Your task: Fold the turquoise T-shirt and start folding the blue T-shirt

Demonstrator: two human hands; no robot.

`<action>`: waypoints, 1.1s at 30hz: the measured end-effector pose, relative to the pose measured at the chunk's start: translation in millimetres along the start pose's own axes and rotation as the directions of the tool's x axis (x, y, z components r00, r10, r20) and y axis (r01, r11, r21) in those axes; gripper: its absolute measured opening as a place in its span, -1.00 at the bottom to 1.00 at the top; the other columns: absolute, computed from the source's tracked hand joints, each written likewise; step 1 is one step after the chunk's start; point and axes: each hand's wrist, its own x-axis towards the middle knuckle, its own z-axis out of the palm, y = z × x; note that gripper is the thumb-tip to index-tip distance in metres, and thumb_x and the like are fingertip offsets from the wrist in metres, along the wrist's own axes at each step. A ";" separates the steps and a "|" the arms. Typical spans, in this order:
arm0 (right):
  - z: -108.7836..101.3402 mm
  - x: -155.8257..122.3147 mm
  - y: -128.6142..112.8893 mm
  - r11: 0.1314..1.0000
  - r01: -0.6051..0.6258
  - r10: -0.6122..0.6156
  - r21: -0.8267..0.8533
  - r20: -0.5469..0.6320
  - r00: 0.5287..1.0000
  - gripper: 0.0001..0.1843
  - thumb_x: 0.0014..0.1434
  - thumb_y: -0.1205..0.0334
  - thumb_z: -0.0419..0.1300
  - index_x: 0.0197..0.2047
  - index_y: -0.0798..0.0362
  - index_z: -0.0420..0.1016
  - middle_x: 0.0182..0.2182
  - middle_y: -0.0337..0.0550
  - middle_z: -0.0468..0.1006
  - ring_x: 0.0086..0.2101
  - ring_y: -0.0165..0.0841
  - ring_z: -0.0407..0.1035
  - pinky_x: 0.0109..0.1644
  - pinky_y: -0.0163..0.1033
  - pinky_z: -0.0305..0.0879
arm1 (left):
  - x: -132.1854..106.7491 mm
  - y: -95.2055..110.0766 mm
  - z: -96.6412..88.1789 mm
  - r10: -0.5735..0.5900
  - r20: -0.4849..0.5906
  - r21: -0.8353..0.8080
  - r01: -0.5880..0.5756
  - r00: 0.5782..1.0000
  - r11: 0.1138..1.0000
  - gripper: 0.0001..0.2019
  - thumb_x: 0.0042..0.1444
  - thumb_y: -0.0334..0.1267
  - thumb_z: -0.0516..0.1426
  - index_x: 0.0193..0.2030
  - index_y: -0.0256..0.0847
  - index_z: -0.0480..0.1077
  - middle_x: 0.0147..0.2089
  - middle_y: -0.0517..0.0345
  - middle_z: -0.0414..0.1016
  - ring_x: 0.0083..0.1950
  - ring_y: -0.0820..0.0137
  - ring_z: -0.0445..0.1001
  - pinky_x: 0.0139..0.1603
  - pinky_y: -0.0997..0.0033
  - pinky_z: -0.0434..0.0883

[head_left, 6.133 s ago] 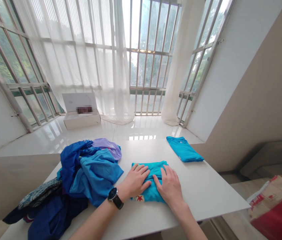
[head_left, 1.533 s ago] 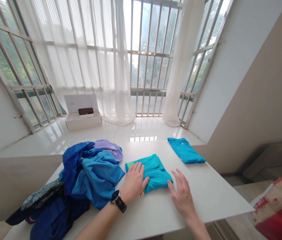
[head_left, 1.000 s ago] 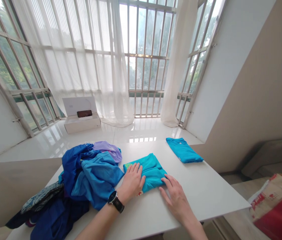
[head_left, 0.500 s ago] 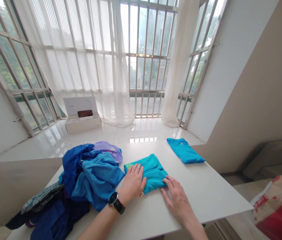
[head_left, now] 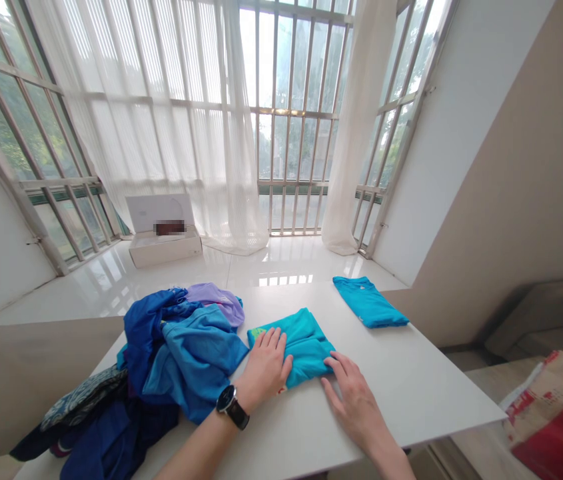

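A folded teal shirt (head_left: 301, 337) lies near the middle of the white table (head_left: 411, 380), toward its near edge. The left hand (head_left: 265, 368) rests flat on the shirt's near left side, its fingers slightly spread and pinching nothing, with a black wristwatch (head_left: 232, 407) on that wrist. The right hand (head_left: 354, 395) lies on the tabletop at the shirt's near right corner, its fingers spread and flat, the fingertips (head_left: 328, 362) touching the cloth without gripping it. Just left of the shirt sits a heap of loose clothes: a blue shirt (head_left: 194, 360), a lilac top (head_left: 211, 300), dark navy clothes (head_left: 111, 433) and a patterned cloth (head_left: 84, 407) toward the table's left edge. A second folded shirt (head_left: 368, 301), bright blue, lies well apart, at the far right edge.
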 end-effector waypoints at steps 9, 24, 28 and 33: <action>0.5 0.2 0.2 1.000 -0.003 0.003 -0.005 0.009 1.000 -0.68 0.29 0.14 0.08 0.08 -0.02 0.42 0.11 0.01 0.46 0.12 -0.16 0.36 0.19 0.04 0.38 | 0.6 2.3 -6.7 -0.008 0.036 0.002 0.008 0.999 1.000 -0.47 0.40 -0.07 -0.13 0.36 -0.35 0.22 0.40 -0.17 0.21 0.41 0.03 0.15 0.39 -0.03 0.13; 1.8 -0.9 2.2 1.000 0.014 -0.014 -0.011 -0.015 1.000 -0.68 0.28 0.15 0.10 0.08 -0.04 0.41 0.10 0.00 0.47 0.11 -0.15 0.37 0.17 0.04 0.40 | 0.9 2.2 -4.6 -0.008 0.022 0.003 0.008 1.000 1.000 -0.48 0.39 -0.08 -0.10 0.35 -0.35 0.24 0.39 -0.18 0.22 0.40 0.02 0.18 0.38 -0.04 0.15; 2.8 -0.6 2.9 1.000 0.016 -0.016 -0.013 -0.006 1.000 -0.68 0.29 0.15 0.09 0.09 -0.04 0.40 0.11 0.01 0.47 0.11 -0.14 0.36 0.18 0.07 0.40 | 1.1 2.8 -5.7 -0.010 0.020 0.004 0.010 1.000 1.000 -0.48 0.38 -0.09 -0.09 0.34 -0.35 0.24 0.39 -0.19 0.23 0.40 0.02 0.19 0.37 -0.04 0.16; 3.3 -0.7 3.3 1.000 0.018 -0.019 -0.010 -0.022 1.000 -0.68 0.28 0.15 0.11 0.08 -0.06 0.41 0.10 0.00 0.48 0.10 -0.13 0.37 0.16 0.06 0.42 | 0.7 2.4 -6.0 -0.013 0.029 -0.006 0.013 1.000 1.000 -0.48 0.39 -0.09 -0.09 0.35 -0.36 0.23 0.39 -0.20 0.21 0.41 0.01 0.17 0.38 -0.05 0.15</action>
